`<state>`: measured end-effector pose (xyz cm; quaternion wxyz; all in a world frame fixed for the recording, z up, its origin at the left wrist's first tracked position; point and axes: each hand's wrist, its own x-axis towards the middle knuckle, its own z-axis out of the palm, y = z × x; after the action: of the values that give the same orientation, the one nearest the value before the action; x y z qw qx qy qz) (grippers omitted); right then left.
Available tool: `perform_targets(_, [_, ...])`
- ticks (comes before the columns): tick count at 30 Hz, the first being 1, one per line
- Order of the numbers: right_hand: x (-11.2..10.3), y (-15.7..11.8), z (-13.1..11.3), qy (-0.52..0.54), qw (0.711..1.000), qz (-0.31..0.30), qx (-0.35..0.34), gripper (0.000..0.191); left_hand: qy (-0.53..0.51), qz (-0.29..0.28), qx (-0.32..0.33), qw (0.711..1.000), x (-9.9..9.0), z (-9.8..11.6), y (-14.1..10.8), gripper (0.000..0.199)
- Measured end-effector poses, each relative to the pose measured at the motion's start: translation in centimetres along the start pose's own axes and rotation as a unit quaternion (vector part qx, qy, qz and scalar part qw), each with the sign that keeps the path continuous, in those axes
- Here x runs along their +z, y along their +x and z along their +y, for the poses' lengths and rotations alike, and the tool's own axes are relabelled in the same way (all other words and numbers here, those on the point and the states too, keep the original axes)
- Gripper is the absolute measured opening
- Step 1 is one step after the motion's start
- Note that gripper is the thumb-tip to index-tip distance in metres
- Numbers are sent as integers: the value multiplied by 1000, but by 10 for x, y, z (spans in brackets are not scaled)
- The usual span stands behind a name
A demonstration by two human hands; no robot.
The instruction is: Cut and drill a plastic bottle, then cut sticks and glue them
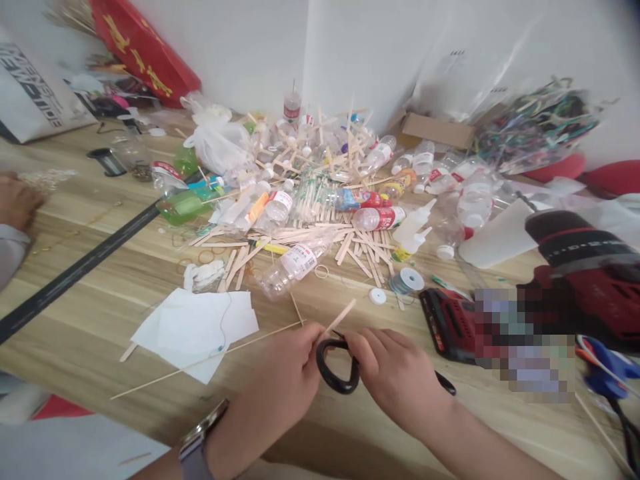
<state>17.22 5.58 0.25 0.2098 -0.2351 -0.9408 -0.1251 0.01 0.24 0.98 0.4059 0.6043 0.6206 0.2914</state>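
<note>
Near the table's front edge, my left hand (295,360) is closed on a flat wooden stick (341,316), whose end sticks up to the right. My right hand (395,373) grips a pair of black-handled scissors (339,387); one handle loop shows between the hands and the other pokes out behind the right hand. The blades are mostly hidden by my fingers. A thin bamboo skewer (200,361) runs from the lower left to my left hand. White paper sheets (195,330) lie left of it.
Plastic bottles (295,263) and a heap of wooden sticks (315,200) fill the middle. At right stand a red and black power drill (590,267) and a wire spool (407,281). A dark strip (100,257) crosses the left, near another person's hand (17,200).
</note>
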Motion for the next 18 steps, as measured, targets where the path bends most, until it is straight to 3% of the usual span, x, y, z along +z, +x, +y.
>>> perform_targets(4, [2, -3, 0, -31, 999, -22, -22, 26, -64, 20, 1, 998, 3, -3, 0, 22])
perform_targets(8, [0, -2, -1, -48, 998, -20, -27, 27, -27, 16, 22, 999, 5, -2, -2, 19])
perform_targets(15, [-7, 1, 7, -78, 995, -13, -59, 36, -51, -20, -17, 998, -6, 2, -1, 26])
perform_targets(18, [-6, 4, 9, -16, 999, -15, -36, 32, 13, -8, -11, 1000, -6, 3, -2, 27])
